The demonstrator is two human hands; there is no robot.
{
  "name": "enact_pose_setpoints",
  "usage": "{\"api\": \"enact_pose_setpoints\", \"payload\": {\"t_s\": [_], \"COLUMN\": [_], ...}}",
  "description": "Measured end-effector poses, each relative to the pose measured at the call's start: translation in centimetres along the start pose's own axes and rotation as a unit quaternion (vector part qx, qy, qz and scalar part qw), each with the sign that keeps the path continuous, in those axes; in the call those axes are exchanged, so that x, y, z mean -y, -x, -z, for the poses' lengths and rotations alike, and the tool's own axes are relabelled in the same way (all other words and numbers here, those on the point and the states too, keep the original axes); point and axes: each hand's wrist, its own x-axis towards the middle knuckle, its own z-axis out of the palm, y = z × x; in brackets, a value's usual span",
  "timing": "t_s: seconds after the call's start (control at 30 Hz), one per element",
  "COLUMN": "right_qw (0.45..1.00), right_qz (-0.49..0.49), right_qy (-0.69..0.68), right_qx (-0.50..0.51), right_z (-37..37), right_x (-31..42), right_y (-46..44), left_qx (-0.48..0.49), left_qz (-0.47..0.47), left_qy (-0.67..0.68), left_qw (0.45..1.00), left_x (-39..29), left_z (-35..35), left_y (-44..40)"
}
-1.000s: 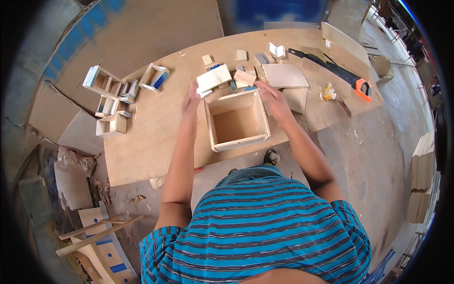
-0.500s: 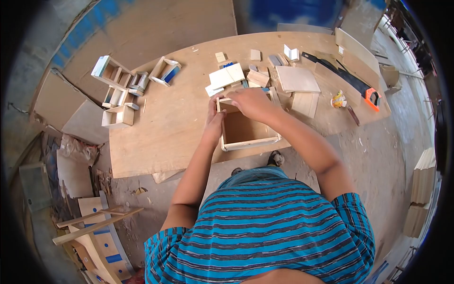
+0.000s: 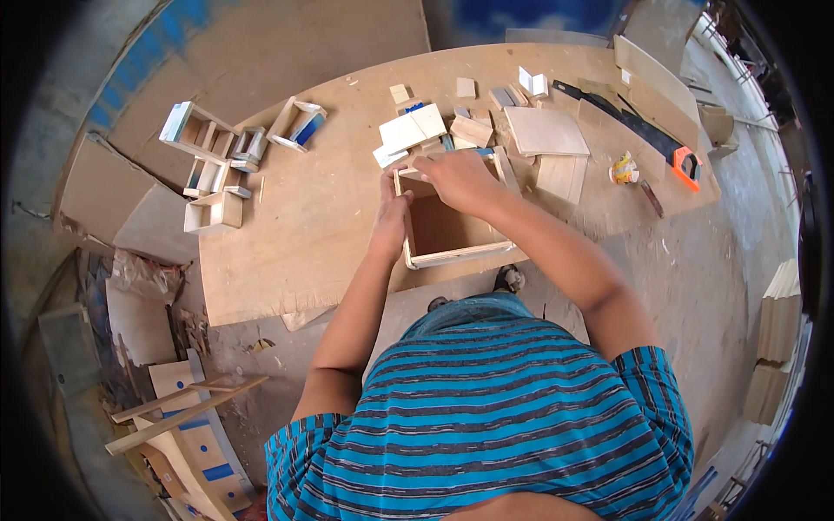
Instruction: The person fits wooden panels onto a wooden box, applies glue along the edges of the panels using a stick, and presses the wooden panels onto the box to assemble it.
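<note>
The box (image 3: pixel 460 255) is newly gripped by the left hand (image 3: pixel 393 217), seemingly steadied; closure of the right hand (image 3: pixel 462 180) cannot be told

Orange-handled saw (image 3: pixel 647 135) on table (image 3: pixel 304 226), right; small open boxes (image 3: pixel 228 211), left.

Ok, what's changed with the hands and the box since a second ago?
The left hand moved right and now grips the left wall of the open box. The right hand crossed leftward over the opening to the far rim, near its left corner. The box, small boxes and handsaw stayed put.
</note>
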Motion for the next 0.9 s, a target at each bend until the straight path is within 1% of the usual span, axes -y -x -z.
{"api": "enact_pose_setpoints", "payload": {"t_s": [0.03, 0.13, 0.23, 0.27, 0.3, 0.33, 0.4, 0.43, 0.47, 0.5, 0.53, 0.57, 0.6, 0.67, 0.7, 0.8, 0.87, 0.9], "right_qw": [1.0, 1.0, 0.98, 0.97, 0.93, 0.861, 0.764, 0.707, 0.68, 0.652, 0.621, 0.606, 0.608, 0.612, 0.607, 0.589, 0.575, 0.585], "right_qz": [-0.007, 0.005, 0.026, -0.054, -0.132, -0.207, -0.25, -0.268, -0.264, -0.26, -0.254, -0.236, -0.226, -0.206, -0.21, -0.222, -0.227, -0.225], "right_qy": [-0.004, -0.018, 0.019, -0.139, -0.292, -0.435, -0.571, -0.633, -0.668, -0.702, -0.734, -0.752, -0.753, -0.755, -0.758, -0.769, -0.78, -0.772], "right_qx": [0.01, 0.022, -0.196, -0.19, -0.178, -0.161, -0.165, -0.166, -0.146, -0.125, -0.105, -0.105, -0.108, -0.115, -0.116, -0.112, -0.1, -0.106], "right_z": [0.3, 1.7, 2.8, 3.1, 3.5, 3.8, 2.8, 1.9, 1.1, 0.3, -0.7, -2.2, -2.5, -3.0, -2.9, -2.3, -1.7, -2.0], "right_x": [0.1, 0.6, -0.4, -1.3, -2.6, -3.6, -4.6, -4.7, -4.6, -4.5, -4.6, -4.9, -4.9, -5.0, -4.8, -4.1, -3.8, -4.0], "right_y": [0.0, 0.2, 1.0, 1.4, 1.8, 2.3, 3.9, 4.5, 4.9, 5.3, 5.6, 5.7, 5.7, 5.8, 5.8, 5.9, 5.8, 5.7], "left_qx": [-0.005, 0.008, 0.027, 0.025, 0.023, 0.021, 0.01, 0.002, -0.006, -0.013, -0.012, -0.012, -0.012, -0.021, -0.024, -0.024, -0.03, -0.033], "left_qz": [-0.009, 0.01, 0.004, -0.002, -0.008, -0.015, -0.007, 0.001, 0.01, 0.016, 0.006, -0.003, -0.012, 0.02, 0.036, 0.022, 0.03, 0.033], "left_qy": [-0.011, 0.049, 0.207, 0.201, 0.196, 0.192, 0.181, 0.175, 0.167, 0.148, 0.152, 0.155, 0.157, 0.186, 0.2, 0.196, 0.195, 0.195], "left_qw": [1.0, 0.999, 0.978, 0.979, 0.98, 0.981, 0.983, 0.985, 0.986, 0.989, 0.988, 0.988, 0.987, 0.982, 0.979, 0.98, 0.98, 0.98], "left_x": [0.1, 0.2, 0.2, 0.2, 0.2, 0.3, 1.8, 2.2, 2.4, 0.8, 1.1, 1.7, 2.3, 3.6, 3.8, 4.2, 4.7, 5.0], "left_z": [0.0, 0.1, 0.0, 0.1, 0.1, 0.0, 0.2, 0.1, -0.1, -1.1, -1.1, -0.9, -0.7, -0.3, -0.3, -0.4, -0.1, 0.1], "left_y": [0.0, -0.1, 0.6, 0.7, 0.8, 0.9, 0.6, 0.7, 0.8, 1.7, 1.5, 1.2, 1.0, 0.9, 0.8, 0.7, 0.6, 0.6]}}
